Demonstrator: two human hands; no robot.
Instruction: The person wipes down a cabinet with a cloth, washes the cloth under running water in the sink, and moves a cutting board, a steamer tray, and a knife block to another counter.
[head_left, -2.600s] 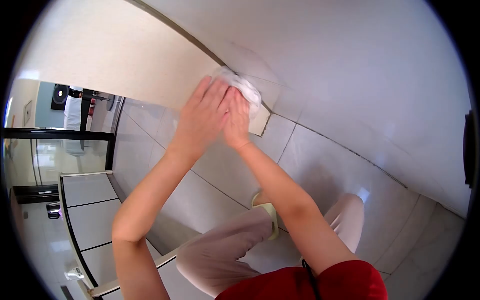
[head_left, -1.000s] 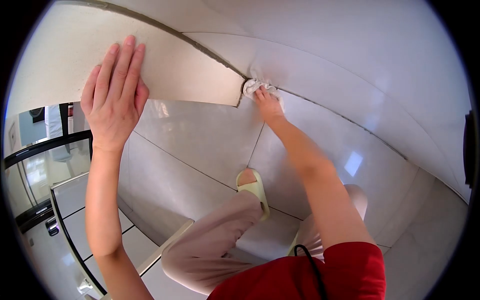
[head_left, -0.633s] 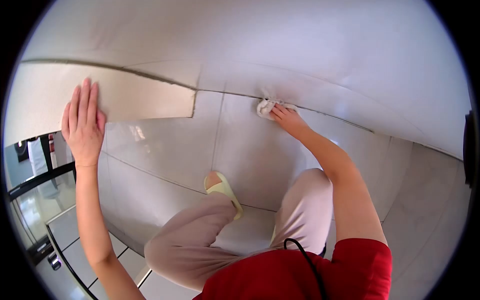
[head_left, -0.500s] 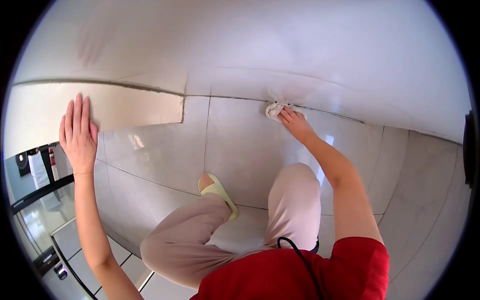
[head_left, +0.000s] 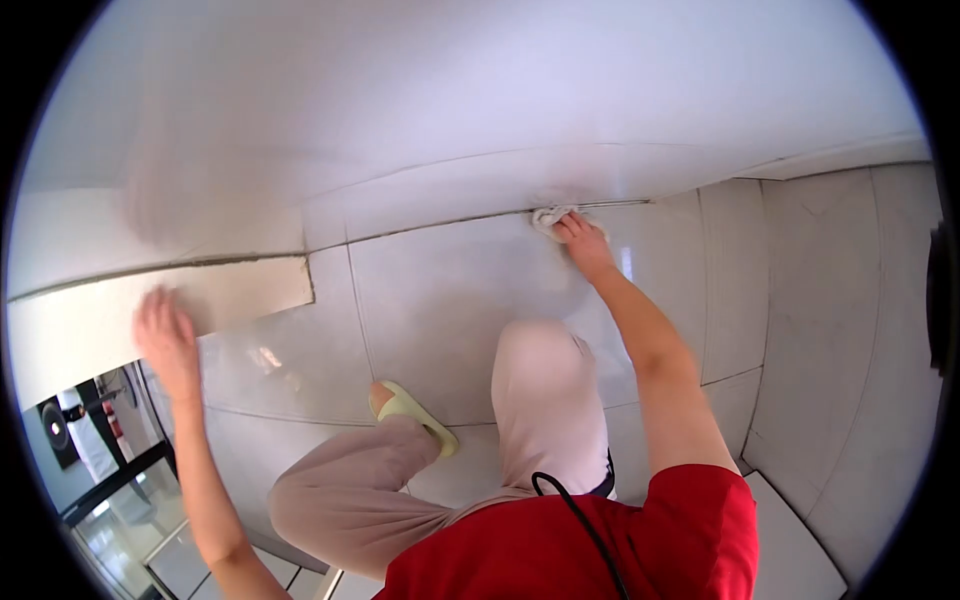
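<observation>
A crumpled white cloth [head_left: 548, 219] lies on the grey floor tiles, right against the seam at the foot of the glossy wall. My right hand [head_left: 583, 246] presses on it with bent fingers, and part of the cloth is hidden beneath. At the left, my left hand [head_left: 167, 340] is over the cream panel [head_left: 250, 292], its fingers somewhat blurred; it holds nothing, and whether it touches the panel is unclear.
Smooth wall [head_left: 480, 90] spans the top, turning a corner at the right. Below are my bent knees [head_left: 545, 375] and a pale green slipper [head_left: 410, 412] on the floor. A black-framed glass door [head_left: 115, 480] stands at lower left, with a white ledge [head_left: 790, 540] at lower right.
From both hands together at the panel's end, my right hand has moved right along the wall seam with the cloth. My left hand has moved left on the panel. The view has turned right.
</observation>
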